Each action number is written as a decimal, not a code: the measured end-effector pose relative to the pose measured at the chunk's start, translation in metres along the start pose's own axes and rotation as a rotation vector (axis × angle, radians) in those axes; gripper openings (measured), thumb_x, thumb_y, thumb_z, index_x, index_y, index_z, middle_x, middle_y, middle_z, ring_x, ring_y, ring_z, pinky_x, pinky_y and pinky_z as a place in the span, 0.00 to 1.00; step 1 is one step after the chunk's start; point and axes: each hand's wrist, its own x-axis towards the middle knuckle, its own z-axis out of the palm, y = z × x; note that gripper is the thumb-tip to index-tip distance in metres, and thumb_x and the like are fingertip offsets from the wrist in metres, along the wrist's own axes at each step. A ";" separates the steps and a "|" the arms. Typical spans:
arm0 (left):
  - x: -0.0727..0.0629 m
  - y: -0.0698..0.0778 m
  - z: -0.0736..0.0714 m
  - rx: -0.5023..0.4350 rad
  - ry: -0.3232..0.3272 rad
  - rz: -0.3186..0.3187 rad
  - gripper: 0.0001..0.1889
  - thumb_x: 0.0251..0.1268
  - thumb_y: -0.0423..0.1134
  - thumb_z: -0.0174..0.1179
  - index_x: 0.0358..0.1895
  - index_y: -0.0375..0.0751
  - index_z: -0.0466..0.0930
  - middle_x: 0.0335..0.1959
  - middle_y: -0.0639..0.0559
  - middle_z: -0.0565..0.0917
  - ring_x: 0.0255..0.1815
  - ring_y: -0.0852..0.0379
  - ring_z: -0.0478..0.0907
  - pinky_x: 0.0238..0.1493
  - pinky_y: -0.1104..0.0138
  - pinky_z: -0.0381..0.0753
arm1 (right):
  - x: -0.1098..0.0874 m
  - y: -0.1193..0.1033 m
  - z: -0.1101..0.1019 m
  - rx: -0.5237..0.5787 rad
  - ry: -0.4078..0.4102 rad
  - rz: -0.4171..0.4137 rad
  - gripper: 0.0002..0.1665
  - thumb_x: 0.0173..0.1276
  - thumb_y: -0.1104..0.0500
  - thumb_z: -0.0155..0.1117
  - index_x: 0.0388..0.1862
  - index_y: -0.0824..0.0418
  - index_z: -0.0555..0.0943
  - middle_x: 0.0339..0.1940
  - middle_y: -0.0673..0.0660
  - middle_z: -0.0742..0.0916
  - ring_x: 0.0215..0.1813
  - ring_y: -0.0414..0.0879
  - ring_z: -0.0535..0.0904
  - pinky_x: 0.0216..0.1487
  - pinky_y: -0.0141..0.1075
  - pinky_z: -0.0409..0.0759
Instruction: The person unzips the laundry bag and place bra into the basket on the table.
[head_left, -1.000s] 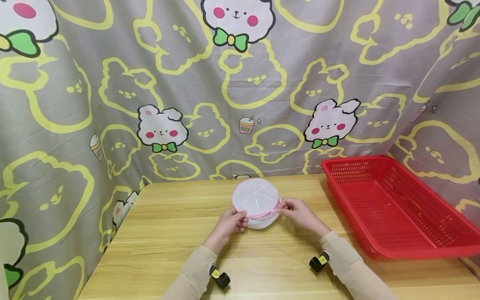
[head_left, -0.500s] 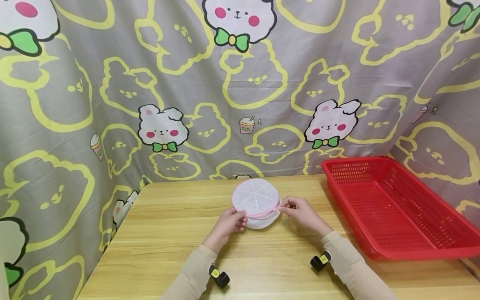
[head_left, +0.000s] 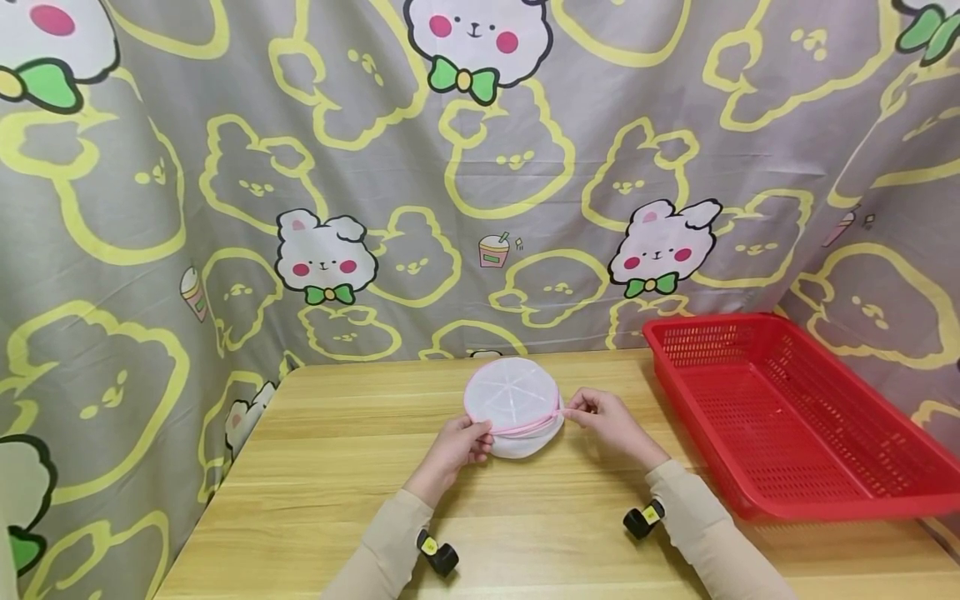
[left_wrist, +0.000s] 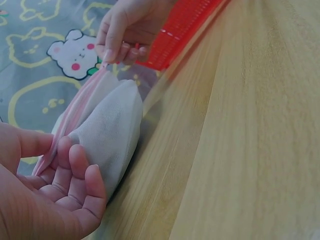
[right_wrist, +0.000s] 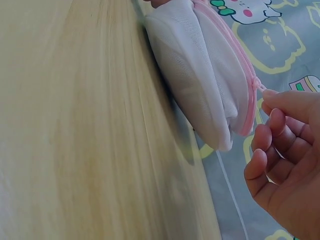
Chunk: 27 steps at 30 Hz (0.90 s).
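A round white mesh laundry bag [head_left: 512, 390] with a pink zipped rim stands on the wooden table, its flat top tilted toward me. My left hand [head_left: 454, 447] pinches the near left rim between thumb and fingers. At the bag's right side, my right hand [head_left: 611, 423] pinches the small pink zipper pull [right_wrist: 258, 85] between thumb and forefinger. The other fingers of that hand curl loosely below. Seen from the left wrist, the soft white side [left_wrist: 117, 120] of the bag bulges below the pink zipper band. Whatever is inside the bag cannot be made out.
A large red plastic basket [head_left: 806, 505] with perforated walls stands at the right of the table [head_left: 360, 483]. Behind the table hangs a grey curtain [head_left: 420, 183] with cartoon prints. Black wrist devices [head_left: 442, 558] are strapped over both sleeves.
My right hand has shifted slightly right and farther away along the rim, drawing the zipper pull with it. My left hand stays nearly in place on the bag.
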 end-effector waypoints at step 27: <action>0.001 -0.001 -0.001 -0.002 -0.005 -0.018 0.07 0.72 0.38 0.53 0.39 0.36 0.74 0.24 0.56 0.78 0.26 0.63 0.74 0.29 0.72 0.78 | 0.009 0.028 -0.003 0.000 0.051 -0.007 0.07 0.64 0.60 0.67 0.31 0.62 0.80 0.23 0.51 0.78 0.27 0.36 0.70 0.29 0.28 0.71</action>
